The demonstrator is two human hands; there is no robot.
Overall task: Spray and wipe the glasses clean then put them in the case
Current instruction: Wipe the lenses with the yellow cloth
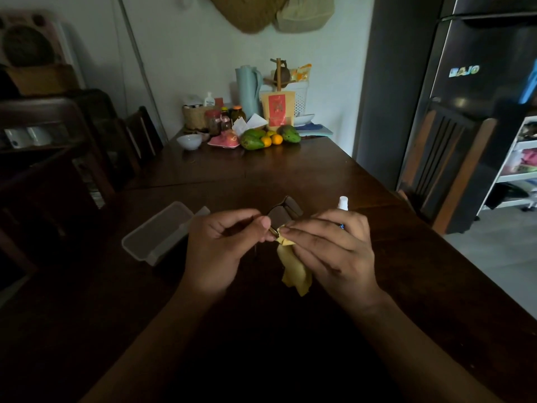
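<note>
Pinching the glasses [283,213], left hand [216,245] grip faces right hand [331,251] clamped on yellow cloth [293,269].

Both hands raised mid-frame: left hand [222,242] fingers pinched, right hand [334,248] fingers pinched.

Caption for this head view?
Left hand holds glasses; right hand wipes them with yellow cloth, open case nearby.

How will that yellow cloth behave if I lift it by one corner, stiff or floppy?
Likely floppy: the cloth hangs in loose folds below the right hand, which pinches it against the glasses. Probably light too, since a fingertip pinch holds it up. It would likely drape and bunch rather than keep a shape.
</note>
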